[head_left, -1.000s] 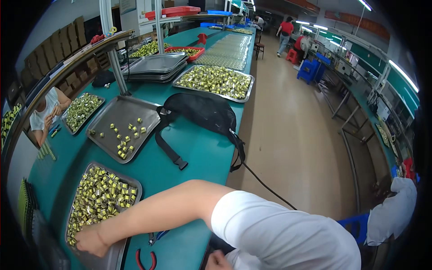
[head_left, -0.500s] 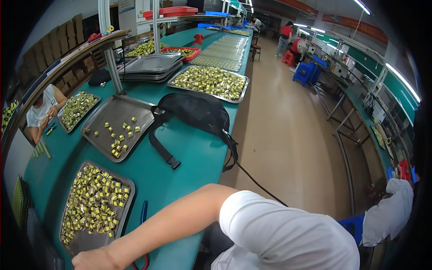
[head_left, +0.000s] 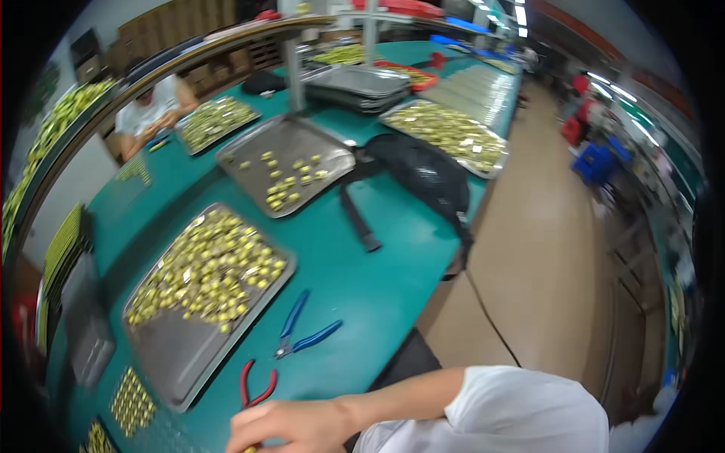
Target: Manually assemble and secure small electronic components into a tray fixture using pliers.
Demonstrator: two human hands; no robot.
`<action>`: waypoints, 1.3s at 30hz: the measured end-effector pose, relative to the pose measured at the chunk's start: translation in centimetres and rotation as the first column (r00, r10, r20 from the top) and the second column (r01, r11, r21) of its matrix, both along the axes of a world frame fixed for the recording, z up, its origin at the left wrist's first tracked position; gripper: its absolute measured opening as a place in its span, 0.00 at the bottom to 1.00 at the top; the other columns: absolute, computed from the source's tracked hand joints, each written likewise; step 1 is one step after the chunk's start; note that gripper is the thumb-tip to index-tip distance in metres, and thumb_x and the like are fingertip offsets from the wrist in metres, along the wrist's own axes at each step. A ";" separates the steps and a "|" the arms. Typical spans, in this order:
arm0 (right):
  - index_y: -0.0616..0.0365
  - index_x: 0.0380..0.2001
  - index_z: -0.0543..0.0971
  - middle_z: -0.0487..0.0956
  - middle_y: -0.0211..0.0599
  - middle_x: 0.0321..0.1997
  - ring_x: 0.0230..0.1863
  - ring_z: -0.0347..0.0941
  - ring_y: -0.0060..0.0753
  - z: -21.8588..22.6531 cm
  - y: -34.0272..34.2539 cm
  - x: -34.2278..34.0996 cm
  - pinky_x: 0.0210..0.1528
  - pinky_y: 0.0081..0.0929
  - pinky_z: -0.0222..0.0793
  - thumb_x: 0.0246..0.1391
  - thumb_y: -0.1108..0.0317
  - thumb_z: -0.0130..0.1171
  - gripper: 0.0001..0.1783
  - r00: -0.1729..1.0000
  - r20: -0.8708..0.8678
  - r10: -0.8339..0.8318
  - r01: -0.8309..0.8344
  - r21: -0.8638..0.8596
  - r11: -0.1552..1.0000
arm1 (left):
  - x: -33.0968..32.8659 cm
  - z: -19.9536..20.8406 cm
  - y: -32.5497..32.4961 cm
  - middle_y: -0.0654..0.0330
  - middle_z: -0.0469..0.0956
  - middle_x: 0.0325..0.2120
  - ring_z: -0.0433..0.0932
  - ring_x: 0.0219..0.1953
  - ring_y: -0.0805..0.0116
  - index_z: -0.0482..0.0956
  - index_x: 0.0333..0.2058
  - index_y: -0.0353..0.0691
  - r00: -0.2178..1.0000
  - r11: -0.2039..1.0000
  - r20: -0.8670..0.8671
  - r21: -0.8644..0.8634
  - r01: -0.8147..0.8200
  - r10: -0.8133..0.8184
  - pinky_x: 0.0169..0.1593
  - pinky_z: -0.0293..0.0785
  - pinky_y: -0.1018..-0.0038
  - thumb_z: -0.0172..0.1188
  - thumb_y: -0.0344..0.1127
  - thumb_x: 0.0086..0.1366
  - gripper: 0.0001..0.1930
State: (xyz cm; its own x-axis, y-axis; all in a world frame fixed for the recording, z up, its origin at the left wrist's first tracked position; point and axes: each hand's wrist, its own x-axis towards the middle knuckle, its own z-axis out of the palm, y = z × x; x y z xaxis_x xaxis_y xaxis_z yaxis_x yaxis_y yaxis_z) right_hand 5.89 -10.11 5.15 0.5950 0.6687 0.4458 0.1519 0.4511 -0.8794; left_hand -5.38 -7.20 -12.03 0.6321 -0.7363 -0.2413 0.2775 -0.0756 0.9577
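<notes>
My right hand (head_left: pixel 291 426) lies at the bottom edge on the teal table (head_left: pixel 377 287), fingers curled, its white-sleeved arm coming in from the lower right. A speck of yellow shows under the fingers; whether they hold it is unclear. Red-handled pliers (head_left: pixel 257 389) lie just above the hand, and blue-handled pliers (head_left: pixel 302 336) a little farther. A metal tray (head_left: pixel 177 355) heaped with small brass parts sits to the left of the pliers. My left hand is out of view.
A second tray (head_left: pixel 283 162) holds a few brass parts; fuller trays (head_left: pixel 445 132) and stacked empty trays (head_left: pixel 362 83) stand behind it. A black bag (head_left: pixel 423 177) with straps lies at the table's right edge. Another person (head_left: pixel 155 113) works at the far left. An aisle (head_left: pixel 551 249) runs along the right.
My right hand has drawn back from the heaped tray toward the table's near edge. The view has swung, and the blue and red pliers now show in full.
</notes>
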 end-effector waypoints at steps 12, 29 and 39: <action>0.67 0.45 0.75 0.76 0.46 0.38 0.35 0.73 0.29 -4.6 -4.6 -1.3 0.35 0.24 0.72 0.58 0.65 0.62 0.18 0.878 -0.479 0.002 0.030 0.058 0.998 | -3.0 13.3 6.6 0.50 0.74 0.40 0.71 0.39 0.59 0.78 0.38 0.32 0.888 0.846 -0.056 -0.282 -0.452 0.456 0.44 0.67 0.66 0.43 0.51 0.72 0.25; 0.65 0.47 0.70 0.78 0.43 0.33 0.24 0.71 0.22 -5.0 -4.5 -2.3 0.24 0.18 0.66 0.63 0.53 0.54 0.24 0.635 -0.765 0.111 -0.053 0.100 0.994 | 4.7 13.2 7.4 0.56 0.70 0.35 0.63 0.24 0.77 0.78 0.43 0.30 0.268 0.456 0.483 -0.330 -0.827 0.834 0.27 0.61 0.80 0.69 0.29 0.50 0.20; 0.63 0.47 0.70 0.75 0.36 0.36 0.23 0.64 0.16 -5.2 -4.3 -3.3 0.23 0.16 0.60 0.66 0.52 0.48 0.22 0.530 -0.814 0.237 -0.139 0.192 0.971 | 3.8 12.9 8.1 0.56 0.70 0.33 0.65 0.25 0.77 0.82 0.38 0.33 0.246 0.504 0.619 -0.284 -0.815 0.746 0.25 0.60 0.82 0.72 0.31 0.49 0.17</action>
